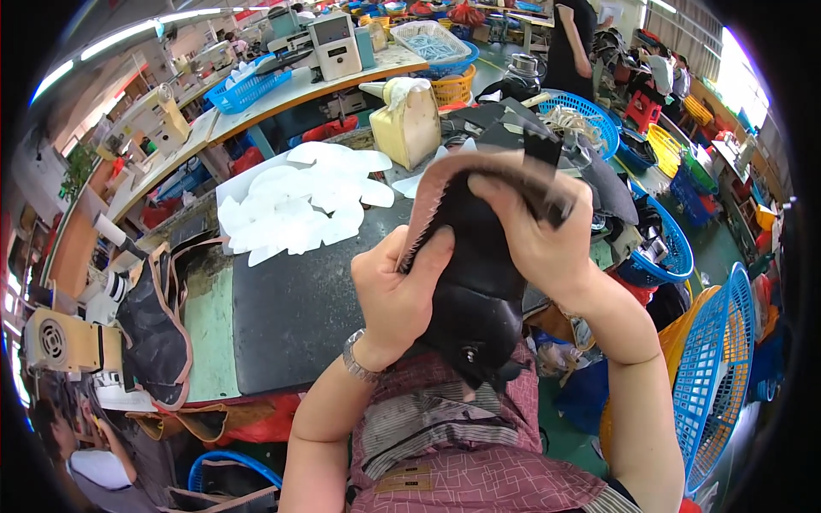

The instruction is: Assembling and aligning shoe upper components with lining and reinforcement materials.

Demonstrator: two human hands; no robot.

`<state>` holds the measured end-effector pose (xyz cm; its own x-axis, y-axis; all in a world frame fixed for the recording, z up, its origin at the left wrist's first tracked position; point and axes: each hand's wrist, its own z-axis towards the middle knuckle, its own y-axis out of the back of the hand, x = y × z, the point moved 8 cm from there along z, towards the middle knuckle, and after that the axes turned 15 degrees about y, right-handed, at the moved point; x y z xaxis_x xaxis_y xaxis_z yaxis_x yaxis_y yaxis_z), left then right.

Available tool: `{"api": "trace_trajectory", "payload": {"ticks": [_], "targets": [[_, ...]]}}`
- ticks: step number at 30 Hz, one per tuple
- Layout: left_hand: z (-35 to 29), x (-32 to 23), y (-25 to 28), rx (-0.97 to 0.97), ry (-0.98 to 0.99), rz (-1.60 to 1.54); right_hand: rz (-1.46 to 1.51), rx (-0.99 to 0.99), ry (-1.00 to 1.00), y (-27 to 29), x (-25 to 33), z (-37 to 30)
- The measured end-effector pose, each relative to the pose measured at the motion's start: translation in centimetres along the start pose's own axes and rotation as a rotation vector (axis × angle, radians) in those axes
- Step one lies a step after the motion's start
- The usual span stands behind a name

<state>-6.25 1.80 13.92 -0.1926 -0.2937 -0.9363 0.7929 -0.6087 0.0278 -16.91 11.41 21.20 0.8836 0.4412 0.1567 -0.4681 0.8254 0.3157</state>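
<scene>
A black leather shoe upper (475, 269) with a pinkish-tan turned edge is stretched between my two hands over my lap. Small jagged notches run along the inside of that edge. My left hand (395, 295), with a metal watch at its wrist, pinches the edge on the left side, thumb on the inner face. On the right, my right hand (547, 235) grips the other end of the edge, its thumb pressed against the black inside. Its fingertips and the strip there are smeared by motion. The lower end, with a small shiny metal fitting, hangs against my maroon patterned apron (479, 474).
White cut pieces (299, 201) lie heaped on the dark work board (299, 316). Behind stands a yellowish glue container (404, 124). Similar uppers (154, 329) hang at the left table edge. Blue baskets (714, 376) crowd the right side. A person (94, 453) sits lower left.
</scene>
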Motion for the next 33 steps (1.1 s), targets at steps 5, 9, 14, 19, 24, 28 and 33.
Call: {"api": "trace_trajectory", "payload": {"ticks": [5,9,14,19,24,28,33], "targets": [[-0.2,-1.4,-1.9,0.284,0.270,-0.798,0.388,0.029,-0.455,-2.4,-3.0,-0.2],[0.3,0.7,-1.3,0.371,0.407,-0.648,0.376,0.083,-0.579,-2.2,-4.2,-0.2],[1.6,0.1,1.7,-0.009,0.269,-0.611,0.150,-0.293,-0.416,2.3,-5.0,-1.7],[0.5,1.2,1.8,-0.093,0.046,-0.672,0.747,-0.307,-0.835,-3.6,-3.2,-7.7],[-1.2,2.5,-1.1,0.191,0.552,-1.299,0.523,-0.320,-0.618,-3.3,-3.9,-7.8],[0.5,1.4,0.2,0.168,0.361,-0.791,0.223,-0.150,-0.465,-1.2,-2.3,-6.4],[0.8,5.1,-2.8,0.332,0.672,-1.256,0.345,0.076,-0.547,-1.1,-0.1,-6.9]]}}
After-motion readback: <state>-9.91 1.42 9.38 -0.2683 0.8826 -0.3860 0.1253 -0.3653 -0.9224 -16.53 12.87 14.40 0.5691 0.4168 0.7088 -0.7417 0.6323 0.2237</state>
